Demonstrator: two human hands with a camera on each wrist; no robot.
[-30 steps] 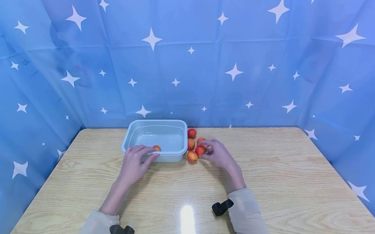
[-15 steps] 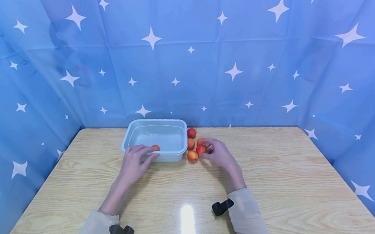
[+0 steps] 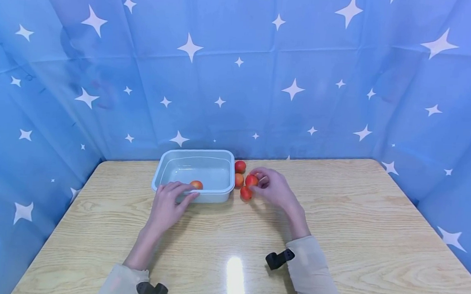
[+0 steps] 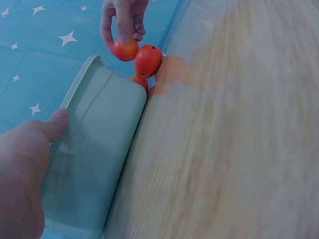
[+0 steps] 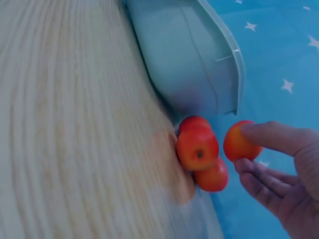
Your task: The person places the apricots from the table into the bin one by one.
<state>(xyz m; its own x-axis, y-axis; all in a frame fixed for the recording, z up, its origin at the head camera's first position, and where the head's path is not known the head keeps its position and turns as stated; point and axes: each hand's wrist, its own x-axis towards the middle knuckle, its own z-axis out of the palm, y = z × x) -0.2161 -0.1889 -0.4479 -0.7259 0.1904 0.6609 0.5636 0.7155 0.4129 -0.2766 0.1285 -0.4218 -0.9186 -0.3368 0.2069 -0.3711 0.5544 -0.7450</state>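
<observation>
The right hand pinches one fruit between thumb and fingertips — the right wrist view shows it lifted clear of the table, just at 3 o'clock of the tub's right wall. Three more fruits sit on the wood beside that wall: one at 6 o'clock of the held fruit and almost touching it, one at its 9 o'clock against the tub, and one farther back at about 11 o'clock, near the blue starred backdrop. In the right wrist view these three bunch together, touching one another, with the held fruit just beside them and apart. The left hand rests on the tub's near rim at the tub's 6 o'clock, fingers laid over the edge and the thumb pressed along the outer wall — a light hold on the rim, fingers only gently bent. Inside the tub a single fruit lies by the near wall, just at 1 o'clock of the left fingertips. The tub stands near the table's far edge, left of centre. Both forearms wear pale sleeves, and a small black clip sits at each wrist.
</observation>
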